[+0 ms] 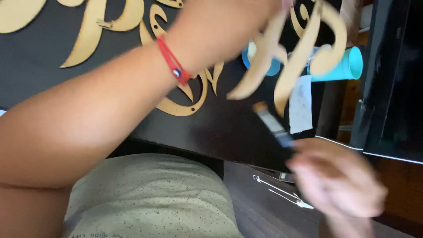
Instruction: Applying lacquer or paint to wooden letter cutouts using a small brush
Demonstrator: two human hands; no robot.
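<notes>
My left hand (pixel 229 22) reaches across the top of the view and holds a gold-painted curly cutout piece (pixel 299 53) up in the air. A red string bracelet (pixel 172 61) circles that wrist. My right hand (pixel 339 176), blurred at the lower right, grips a small flat paintbrush (pixel 272 124) with a dark handle. The brush tip points up toward the lower end of the cutout, close to it. Whether bristles touch the piece is too blurred to tell.
More gold script cutouts (pixel 92 26) lie on a black board (pixel 211 128). A turquoise cup (pixel 348 66) lies on its side behind the held piece, beside a white cloth scrap (pixel 301 105). A speckled beige cushion (pixel 150 198) and a dark wooden surface (pixel 264 211) sit below.
</notes>
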